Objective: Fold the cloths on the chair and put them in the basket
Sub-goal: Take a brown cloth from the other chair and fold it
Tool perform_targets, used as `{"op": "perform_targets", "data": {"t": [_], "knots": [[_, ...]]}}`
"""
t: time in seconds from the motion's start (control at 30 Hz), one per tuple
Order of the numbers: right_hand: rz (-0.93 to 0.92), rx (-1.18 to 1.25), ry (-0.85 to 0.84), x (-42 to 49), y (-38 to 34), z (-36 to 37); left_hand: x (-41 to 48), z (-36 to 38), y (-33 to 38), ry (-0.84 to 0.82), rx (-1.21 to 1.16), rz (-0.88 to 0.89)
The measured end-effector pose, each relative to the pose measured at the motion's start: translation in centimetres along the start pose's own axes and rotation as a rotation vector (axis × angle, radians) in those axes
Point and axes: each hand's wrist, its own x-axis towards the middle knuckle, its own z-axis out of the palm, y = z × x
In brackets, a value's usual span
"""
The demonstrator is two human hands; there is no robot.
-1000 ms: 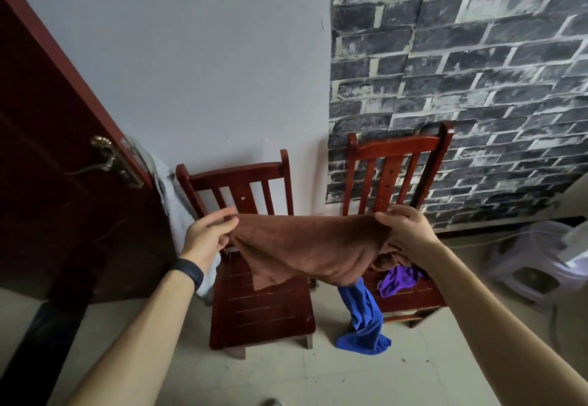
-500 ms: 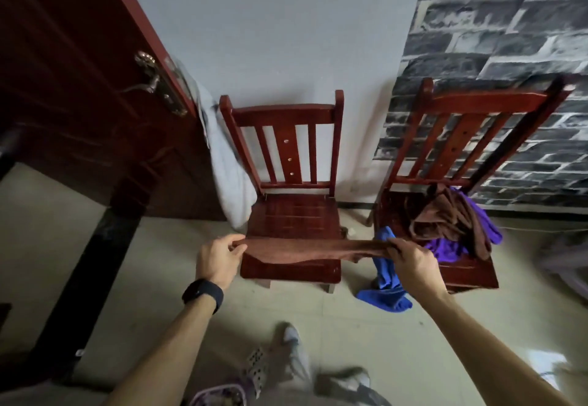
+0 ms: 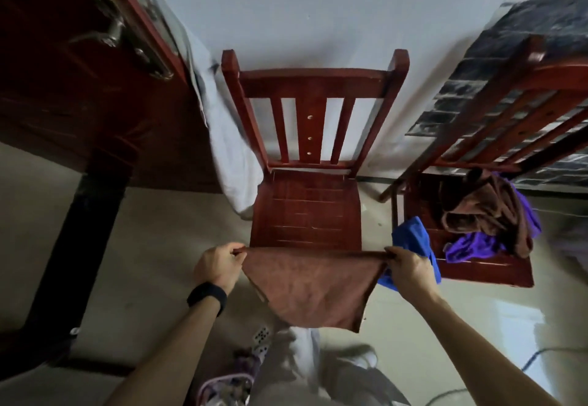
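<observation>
Cloth pile point(image 3: 477, 211) on right chair point(image 3: 496, 273)

Head camera on me, wide, facing forward and steeply down; left hand point(image 3: 219, 264), right hand point(image 3: 409, 270) close below, middle chair point(image 3: 307, 208) just beyond.

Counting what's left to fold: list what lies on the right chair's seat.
Crumpled brown cloth on a purple cloth; blue cloth hangs off the seat edge. Anything beneath is covered.
</observation>
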Motion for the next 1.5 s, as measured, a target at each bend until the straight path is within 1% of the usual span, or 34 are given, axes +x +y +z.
{"op": "perform_targets", "data": {"t": [0.13,0.23,0.3,0.47,0.57,0.63,0.7,0.8,0.87,0.93,1.0,1.1,1.17,1.33,1.43,1.5], "knots": [[0.047,-0.12,-0.036,7.3,-2.7,2.2,7.6,2.3,2.5,-0.03,-0.014,-0.026],[0.059,-0.171,0.013,12.9,-4.5,4.1,13.8,4.2,3.5,-0.021,-0.118,-0.085],[0.084,-0.154,0.07,16.2,-5.0,5.3,17.3,5.4,4.1,-0.027,-0.186,-0.108],[0.167,-0.089,0.16,22.1,-5.4,7.7,23.5,8.2,5.5,-0.052,-0.236,-0.061],[0.166,-0.051,0.231,24.4,-5.9,8.9,25.8,9.3,6.2,0.008,-0.258,-0.091],[0.13,-0.029,0.273,25.6,-6.4,9.3,26.8,9.8,6.7,0.062,-0.273,-0.06],[0.113,0.002,0.267,26.7,-6.4,10.0,27.8,10.6,7.1,0.036,-0.308,0.018],[0.185,0.11,0.243,26.7,-5.4,11.5,27.9,12.0,7.0,-0.121,-0.332,0.097],[0.247,0.129,0.187,25.2,-4.1,12.7,26.5,13.2,6.0,-0.225,-0.288,0.102],[0.316,0.101,0.102,22.7,-2.3,14.3,24.2,14.9,3.9,-0.285,-0.236,0.082],[0.376,0.058,0.028,19.8,0.0,16.4,21.6,16.8,1.0,-0.321,-0.19,-0.017],[0.459,0.031,-0.093,15.8,3.4,19.6,18.0,19.3,-2.7,-0.358,-0.141,-0.238],[0.508,-0.008,-0.149,14.4,5.2,21.3,16.4,20.7,-4.4,-0.384,-0.097,-0.315],[0.502,0.008,-0.093,14.8,7.0,23.5,16.1,22.9,-6.0,-0.341,-0.11,-0.313],[0.484,-0.008,-0.104,15.6,7.8,24.4,16.3,23.3,-6.1,-0.352,-0.109,-0.337],[0.499,0.013,-0.106,15.5,8.2,24.6,16.3,23.3,-6.5,-0.371,-0.062,-0.326]]}}
